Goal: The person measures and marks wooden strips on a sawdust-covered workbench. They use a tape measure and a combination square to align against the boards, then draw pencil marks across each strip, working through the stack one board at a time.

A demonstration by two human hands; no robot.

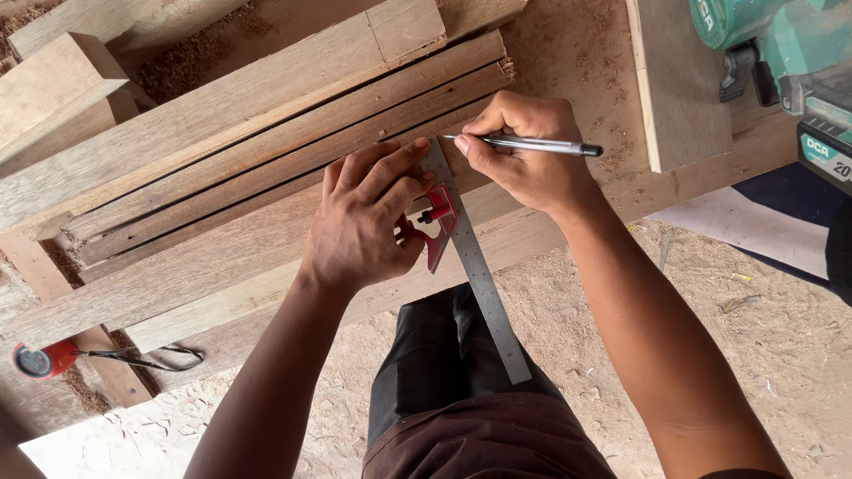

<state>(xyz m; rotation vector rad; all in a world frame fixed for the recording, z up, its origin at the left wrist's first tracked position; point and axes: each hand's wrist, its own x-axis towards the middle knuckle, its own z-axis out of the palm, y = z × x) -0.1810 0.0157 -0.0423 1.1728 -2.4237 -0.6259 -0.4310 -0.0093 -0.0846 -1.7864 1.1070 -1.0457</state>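
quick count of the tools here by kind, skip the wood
combination square, under the left hand: 1
pen, in the right hand: 1
red tape measure: 1
green power tool, partly out of view: 1
total: 4

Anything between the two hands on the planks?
Head view: the square's steel blade runs up between the left hand and the right hand, which holds a pen.

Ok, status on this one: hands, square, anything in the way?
Left hand pressing square onto planks. Right hand holding pen, tip at blade edge. Nothing in the way.
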